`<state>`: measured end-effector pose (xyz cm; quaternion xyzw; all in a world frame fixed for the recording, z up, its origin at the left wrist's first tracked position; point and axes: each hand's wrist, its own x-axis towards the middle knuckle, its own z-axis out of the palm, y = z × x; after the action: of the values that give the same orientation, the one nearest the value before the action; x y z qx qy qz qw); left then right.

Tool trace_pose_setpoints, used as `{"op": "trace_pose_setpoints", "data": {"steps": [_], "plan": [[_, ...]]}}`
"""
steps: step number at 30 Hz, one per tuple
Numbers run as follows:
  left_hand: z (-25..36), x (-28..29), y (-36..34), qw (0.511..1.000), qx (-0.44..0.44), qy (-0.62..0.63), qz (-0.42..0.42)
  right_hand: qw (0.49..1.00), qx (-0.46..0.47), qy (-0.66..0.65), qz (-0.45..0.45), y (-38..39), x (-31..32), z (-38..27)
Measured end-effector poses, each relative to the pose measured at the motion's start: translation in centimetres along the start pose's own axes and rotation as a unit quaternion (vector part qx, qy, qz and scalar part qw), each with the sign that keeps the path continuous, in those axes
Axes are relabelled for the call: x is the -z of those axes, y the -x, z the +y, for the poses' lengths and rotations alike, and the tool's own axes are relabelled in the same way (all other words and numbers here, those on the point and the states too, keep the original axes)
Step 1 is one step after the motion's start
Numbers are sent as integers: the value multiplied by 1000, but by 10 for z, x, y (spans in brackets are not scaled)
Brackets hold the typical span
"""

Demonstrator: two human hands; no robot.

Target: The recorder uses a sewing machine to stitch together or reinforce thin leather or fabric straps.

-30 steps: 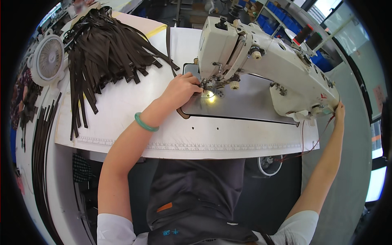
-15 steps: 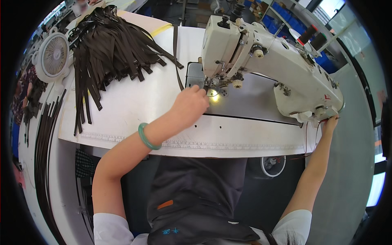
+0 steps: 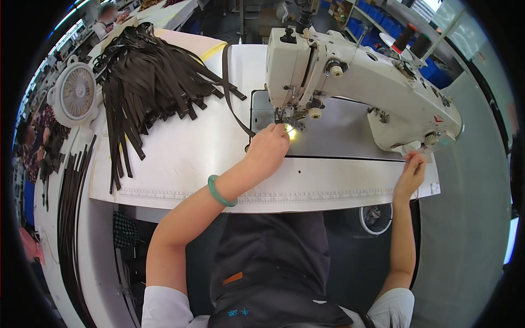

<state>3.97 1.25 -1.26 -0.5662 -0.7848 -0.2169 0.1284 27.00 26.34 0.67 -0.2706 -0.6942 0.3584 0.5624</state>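
Observation:
My left hand (image 3: 268,147), with a green bangle (image 3: 220,191) on its wrist, is closed on a dark brown strap (image 3: 228,93) beside the needle area of a white sewing machine (image 3: 394,76). The strap curves away to the far side of the table; its end under my fingers is hidden. A small lamp lights the spot by my fingertips. At the machine's right end, just below its hand-side knob (image 3: 431,139), my right hand (image 3: 411,174) has its fingers pinched together. A thin thread shows below it, but what the fingers hold cannot be made out.
A thick bundle of dark straps (image 3: 153,76) lies on the left of the white table (image 3: 180,158). Beyond it stand a small white fan (image 3: 76,94) and more long strips (image 3: 71,218). Thread spools (image 3: 404,37) top the machine. A white-rimmed bin (image 3: 376,218) sits beneath the table edge.
My right hand has come left from the machine's far right end, its fingers now pinched below the knob. My left hand stays by the needle with the strap. The whole view has shifted slightly.

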Motion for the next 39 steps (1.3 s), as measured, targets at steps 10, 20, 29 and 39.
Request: {"op": "trace_pose_setpoints", "data": {"steps": [10,20,29,39], "plan": [[57,19,33,996,45,-75,1,900,115,89,-410,62,-131,-65],[128,46,114,988,-82,-121,-41,777,343,66,-523,70,-143,-52],[123,8,195,965,19,199,-172,782,374,20,-498,78,-138,-55],[124,-31,225,569,380,720,-116,760,384,21,-523,82,-135,-61]]}}
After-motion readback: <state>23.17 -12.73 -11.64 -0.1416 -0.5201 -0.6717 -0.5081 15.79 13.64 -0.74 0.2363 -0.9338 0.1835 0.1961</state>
